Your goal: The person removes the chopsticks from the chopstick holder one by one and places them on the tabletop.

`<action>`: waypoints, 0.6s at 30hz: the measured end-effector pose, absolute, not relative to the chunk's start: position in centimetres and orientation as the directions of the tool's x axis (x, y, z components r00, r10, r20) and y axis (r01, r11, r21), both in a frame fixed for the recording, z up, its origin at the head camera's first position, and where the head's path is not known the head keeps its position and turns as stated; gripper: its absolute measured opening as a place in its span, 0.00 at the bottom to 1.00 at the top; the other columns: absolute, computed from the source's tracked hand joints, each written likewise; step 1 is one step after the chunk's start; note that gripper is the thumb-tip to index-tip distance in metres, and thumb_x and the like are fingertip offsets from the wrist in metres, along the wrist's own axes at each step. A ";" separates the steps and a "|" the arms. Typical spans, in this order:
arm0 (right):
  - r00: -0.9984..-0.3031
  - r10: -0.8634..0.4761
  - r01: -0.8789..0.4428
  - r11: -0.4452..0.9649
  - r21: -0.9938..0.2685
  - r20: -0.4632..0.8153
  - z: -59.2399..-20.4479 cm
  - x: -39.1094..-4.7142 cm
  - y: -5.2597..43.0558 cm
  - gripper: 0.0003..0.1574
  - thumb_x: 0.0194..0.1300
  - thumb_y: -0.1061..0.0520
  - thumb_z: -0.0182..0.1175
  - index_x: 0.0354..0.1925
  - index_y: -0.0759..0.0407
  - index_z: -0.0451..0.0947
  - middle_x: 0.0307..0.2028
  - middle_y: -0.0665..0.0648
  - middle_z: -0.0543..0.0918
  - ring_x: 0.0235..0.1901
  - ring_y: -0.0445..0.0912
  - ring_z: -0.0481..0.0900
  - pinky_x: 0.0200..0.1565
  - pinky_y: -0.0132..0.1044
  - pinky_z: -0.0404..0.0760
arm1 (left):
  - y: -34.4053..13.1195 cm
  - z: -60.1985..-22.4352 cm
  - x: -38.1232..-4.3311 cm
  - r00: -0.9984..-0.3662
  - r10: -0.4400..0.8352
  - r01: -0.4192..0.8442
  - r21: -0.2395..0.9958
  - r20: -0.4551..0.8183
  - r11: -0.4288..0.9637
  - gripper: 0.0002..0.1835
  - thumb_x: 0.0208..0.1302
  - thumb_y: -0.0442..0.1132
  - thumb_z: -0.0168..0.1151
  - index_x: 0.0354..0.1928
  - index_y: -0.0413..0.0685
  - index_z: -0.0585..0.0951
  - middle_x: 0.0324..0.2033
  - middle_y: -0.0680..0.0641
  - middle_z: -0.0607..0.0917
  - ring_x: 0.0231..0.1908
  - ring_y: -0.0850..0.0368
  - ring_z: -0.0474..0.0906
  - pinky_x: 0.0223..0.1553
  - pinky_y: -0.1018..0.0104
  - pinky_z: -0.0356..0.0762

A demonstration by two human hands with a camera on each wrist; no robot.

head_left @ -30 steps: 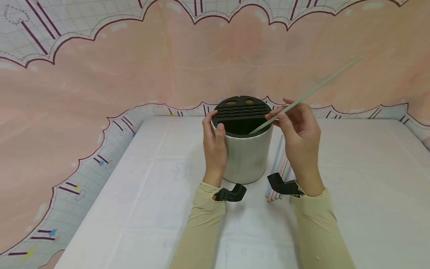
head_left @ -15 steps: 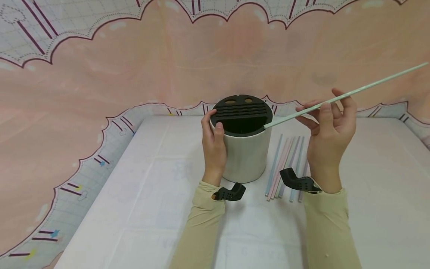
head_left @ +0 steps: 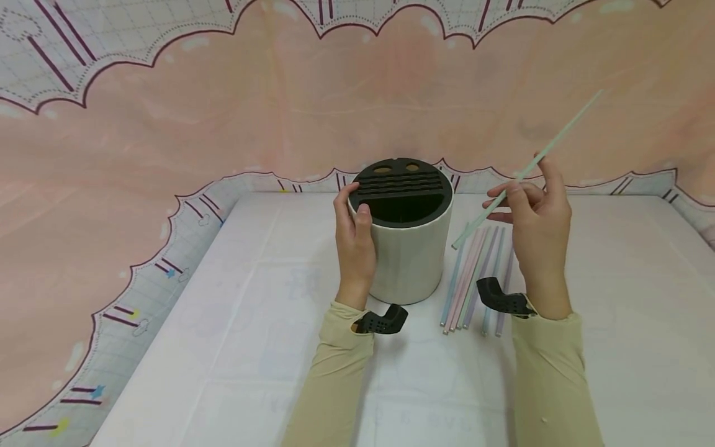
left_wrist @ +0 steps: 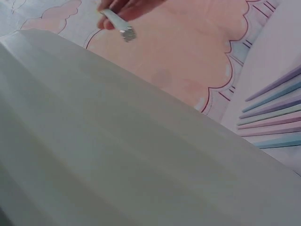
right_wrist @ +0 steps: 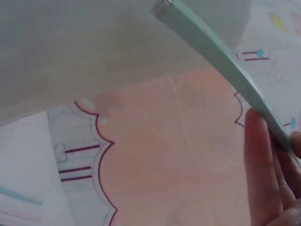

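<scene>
My left hand (head_left: 355, 248) grips the left side of a white utensil holder (head_left: 410, 267), its thumb by the rim. The holder stands upright on the table; its black lid (head_left: 399, 175) has a large front opening, slots and two round holes. Right of it, my right hand (head_left: 539, 230) pinches a mint-green chopstick (head_left: 522, 174) in the air. The chopstick slants, silver end (right_wrist: 161, 8) down by the holder's right side, other end up to the right. In the left wrist view the holder's wall (left_wrist: 117, 132) fills much of the picture and the left hand is out of sight.
Several pastel chopsticks (head_left: 475, 273) in blue, pink, green and purple lie side by side on the white table (head_left: 268, 347), just right of the holder. A peach cloth (head_left: 357, 105) with scalloped white borders hangs behind the table.
The chopstick's lower end has come out of the lid's opening, over the rim, and now hangs lower, right of the holder. My right hand has moved right; the left hand stays in place.
</scene>
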State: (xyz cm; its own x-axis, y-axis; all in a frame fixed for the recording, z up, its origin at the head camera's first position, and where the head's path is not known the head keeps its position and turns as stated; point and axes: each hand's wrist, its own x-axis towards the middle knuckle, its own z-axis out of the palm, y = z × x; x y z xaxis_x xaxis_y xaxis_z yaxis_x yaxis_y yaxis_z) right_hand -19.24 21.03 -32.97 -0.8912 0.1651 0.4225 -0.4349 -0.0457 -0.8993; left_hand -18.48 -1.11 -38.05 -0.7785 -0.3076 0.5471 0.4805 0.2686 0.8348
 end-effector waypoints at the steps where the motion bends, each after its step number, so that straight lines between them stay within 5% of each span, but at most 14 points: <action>1: -0.901 0.145 -0.410 0.023 -0.912 0.409 -33.2 -19.4 21.1 0.33 0.63 0.60 0.51 0.64 0.46 0.55 0.29 0.59 0.81 0.27 0.47 0.80 0.29 0.33 0.78 | -1.1 -38.0 -18.5 -0.779 -0.310 0.478 0.836 0.546 0.270 0.29 0.61 0.63 0.36 0.60 0.60 0.59 0.57 0.57 0.66 0.57 0.65 0.61 0.57 0.59 0.58; 6: -0.943 0.057 -0.293 0.320 -0.901 0.327 -34.7 -20.4 21.2 0.37 0.65 0.53 0.48 0.67 0.38 0.45 0.32 0.55 0.81 0.26 0.45 0.80 0.27 0.31 0.78 | -1.2 -38.0 -18.3 -0.779 -0.313 0.472 0.836 0.544 0.279 0.30 0.61 0.65 0.36 0.60 0.60 0.59 0.58 0.59 0.65 0.58 0.66 0.59 0.58 0.58 0.54; 12: -0.982 -0.068 -0.187 0.485 -0.854 0.177 -36.3 -21.3 21.2 0.44 0.66 0.50 0.47 0.68 0.35 0.31 0.34 0.58 0.81 0.23 0.47 0.78 0.27 0.35 0.78 | -1.2 -38.1 -18.2 -0.777 -0.317 0.470 0.836 0.544 0.284 0.29 0.61 0.63 0.37 0.60 0.58 0.60 0.58 0.56 0.66 0.58 0.64 0.60 0.58 0.58 0.55; 18: -0.984 -0.159 -0.162 0.577 -0.800 0.084 -37.2 -21.7 21.4 0.40 0.66 0.54 0.46 0.69 0.41 0.38 0.39 0.62 0.77 0.21 0.49 0.79 0.33 0.43 0.78 | -1.2 -38.0 -18.2 -0.777 -0.317 0.469 0.836 0.545 0.285 0.29 0.61 0.64 0.36 0.60 0.59 0.60 0.59 0.58 0.65 0.59 0.66 0.58 0.59 0.58 0.53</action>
